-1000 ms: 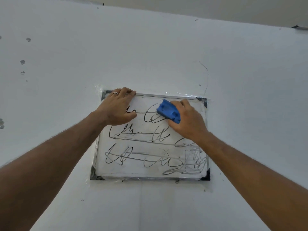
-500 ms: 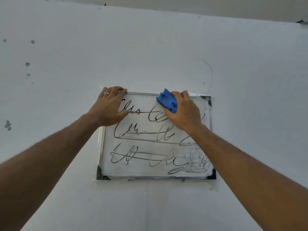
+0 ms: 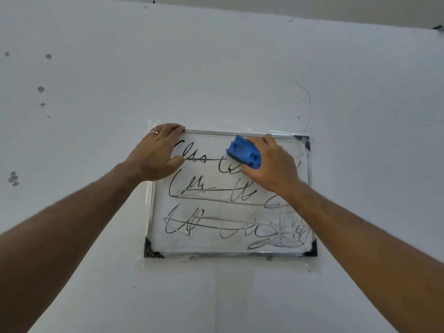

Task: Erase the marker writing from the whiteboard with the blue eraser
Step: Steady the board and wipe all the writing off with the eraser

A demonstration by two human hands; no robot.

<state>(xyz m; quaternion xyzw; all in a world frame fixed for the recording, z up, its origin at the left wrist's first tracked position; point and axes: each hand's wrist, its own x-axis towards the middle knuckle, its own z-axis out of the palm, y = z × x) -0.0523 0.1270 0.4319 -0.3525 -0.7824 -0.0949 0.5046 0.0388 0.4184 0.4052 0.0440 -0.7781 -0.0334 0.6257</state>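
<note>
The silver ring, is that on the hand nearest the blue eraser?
No, the right hand is nearer: it grips the blue plastic eraser on the white marker-scribbled board. The left hand, wearing the silver ring, rests at the board's top-left corner.

Wall (image 3: 240, 68): one broad, flat surface, painted white with a faint bluish-grey cast; fills nearly the whole view. Finish matt, evenly lit, with no hard shadows.

Ceiling strip (image 3: 336, 8): pale beige band along the top edge, meeting the wall in a slanting line that runs from upper left down to upper right.

Smudges (image 3: 40, 89): several small grey marks scattered on the left part of the wall, one cluster lower down near the left edge (image 3: 13, 179).

Hairline crack or thin dark line (image 3: 307, 102): curved, on the right of centre.

Small dark object (image 3: 437, 27): at the wall's top right corner; kind unclear.
</note>
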